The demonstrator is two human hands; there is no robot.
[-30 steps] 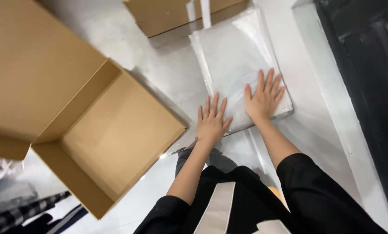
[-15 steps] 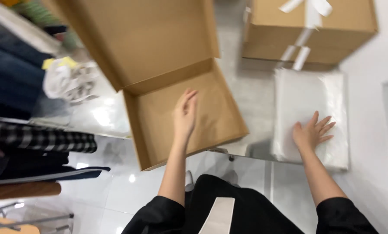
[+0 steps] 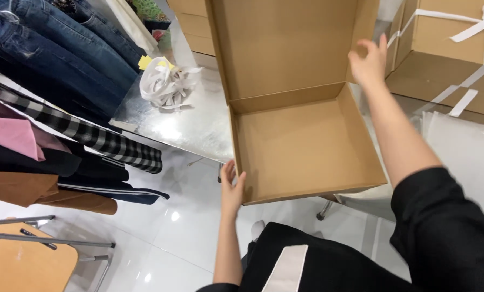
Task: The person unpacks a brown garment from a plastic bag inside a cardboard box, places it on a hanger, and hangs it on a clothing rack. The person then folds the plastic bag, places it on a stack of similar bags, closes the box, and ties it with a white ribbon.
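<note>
My left hand (image 3: 232, 186) rests against the near left corner of the open brown cardboard box (image 3: 301, 143), fingers loosely spread along its low wall, pressing rather than clasping. My right hand (image 3: 367, 60) reaches up to the far right edge of the raised lid, fingers curled narrow at that edge, though I cannot tell whether they pinch it. The box sits at the near edge of the shiny silver table (image 3: 169, 121), its tray running away from me, between both hands; the left is nearer my body. A crumpled white bag (image 3: 163, 84) lies at the table's left edge.
</note>
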